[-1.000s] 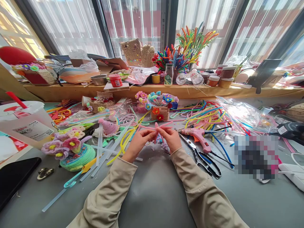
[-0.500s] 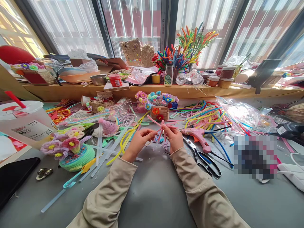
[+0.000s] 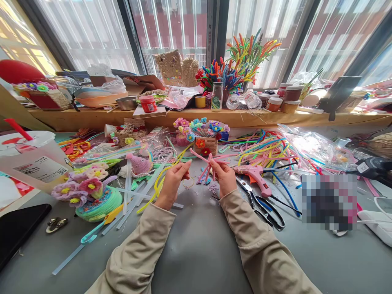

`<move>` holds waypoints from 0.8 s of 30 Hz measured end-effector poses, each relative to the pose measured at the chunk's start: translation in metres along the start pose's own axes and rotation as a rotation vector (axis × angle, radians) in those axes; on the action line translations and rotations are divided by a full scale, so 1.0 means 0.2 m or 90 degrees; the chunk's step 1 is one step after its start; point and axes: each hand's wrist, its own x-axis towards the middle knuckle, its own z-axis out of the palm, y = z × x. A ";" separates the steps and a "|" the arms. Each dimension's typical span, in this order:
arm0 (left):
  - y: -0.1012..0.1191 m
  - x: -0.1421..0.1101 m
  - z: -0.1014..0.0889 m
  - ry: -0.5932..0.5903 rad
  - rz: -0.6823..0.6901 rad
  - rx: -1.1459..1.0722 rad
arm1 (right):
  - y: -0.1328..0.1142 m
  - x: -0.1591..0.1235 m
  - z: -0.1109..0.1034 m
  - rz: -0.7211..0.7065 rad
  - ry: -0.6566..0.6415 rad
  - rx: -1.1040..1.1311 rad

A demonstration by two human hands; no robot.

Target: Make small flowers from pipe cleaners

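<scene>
Several pink pipe cleaners [image 3: 204, 162], crossed in a star-like bunch, are pinched where they meet by my right hand [image 3: 226, 175]. My left hand [image 3: 175, 181] is closed to the left of the bunch, its thumb and fingertips pressed together and apart from the pink stems. A thin gold-coloured wire loop [image 3: 188, 183] hangs just under those fingertips and seems to be held by them. Small pink and blue scraps [image 3: 212, 187] lie beneath the bunch. To the right of my right hand lie a pink glue gun [image 3: 255, 175] and black-handled scissors [image 3: 259, 206].
Clear glue sticks [image 3: 131, 208] and a yarn pot with fuzzy flowers [image 3: 99, 202] lie on the left, near a drink cup [image 3: 33, 159]. A basket of flowers [image 3: 206, 145] stands behind my hands. Loose pipe cleaners [image 3: 269, 149] are heaped at the back right.
My left hand has drawn slightly left, away from the pink pipe cleaners, and its fingers have closed. A thin loop now shows beneath it. My right hand has stayed in place.
</scene>
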 end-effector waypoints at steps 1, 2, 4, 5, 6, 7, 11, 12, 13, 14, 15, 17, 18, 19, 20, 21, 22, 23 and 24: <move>0.01 0.00 0.01 -0.032 0.000 0.002 | 0.00 -0.01 0.00 -0.003 -0.030 -0.021; 0.01 -0.01 0.02 -0.068 -0.005 0.002 | 0.00 -0.01 0.00 -0.008 -0.062 -0.042; 0.01 -0.01 0.03 -0.106 -0.017 -0.005 | 0.01 -0.02 0.01 -0.015 -0.122 -0.077; 0.01 -0.01 0.03 -0.102 -0.019 -0.013 | 0.01 -0.03 0.01 -0.017 -0.151 -0.088; 0.01 -0.01 0.03 -0.086 -0.016 -0.023 | 0.01 -0.03 0.01 -0.019 -0.177 -0.096; 0.00 -0.01 0.02 -0.064 -0.012 -0.034 | 0.00 -0.03 0.01 -0.021 -0.200 -0.103; -0.02 0.01 0.00 0.014 0.005 -0.087 | -0.01 -0.04 0.02 -0.004 -0.246 -0.130; -0.02 0.01 0.00 0.026 0.006 -0.100 | -0.01 -0.04 0.02 0.006 -0.246 -0.140; -0.02 0.02 0.00 0.036 0.006 -0.109 | -0.01 -0.04 0.02 0.016 -0.247 -0.150; -0.02 0.02 0.00 0.041 0.007 -0.114 | 0.00 -0.03 0.02 0.022 -0.252 -0.159; -0.02 0.02 0.00 0.043 0.008 -0.116 | 0.00 -0.03 0.02 0.027 -0.261 -0.167; -0.02 0.01 0.00 0.041 0.011 -0.107 | 0.01 -0.03 0.01 0.029 -0.279 -0.179; -0.02 0.01 0.00 0.039 0.012 -0.099 | 0.01 -0.03 0.01 0.028 -0.283 -0.181; -0.02 0.01 0.00 0.033 0.012 -0.087 | 0.01 -0.03 0.01 0.026 -0.282 -0.184; -0.02 0.01 0.00 0.023 0.009 -0.072 | 0.01 -0.03 0.01 0.024 -0.280 -0.187; -0.01 0.00 0.00 0.009 0.005 -0.054 | 0.01 -0.03 0.01 0.023 -0.280 -0.190; -0.01 0.00 0.01 -0.008 0.000 -0.036 | 0.01 -0.03 0.01 0.023 -0.285 -0.195; 0.00 0.00 0.01 -0.026 -0.006 -0.017 | 0.01 -0.03 0.01 0.022 -0.294 -0.198; 0.01 -0.01 0.01 -0.042 -0.008 0.002 | 0.01 -0.03 0.01 0.020 -0.303 -0.199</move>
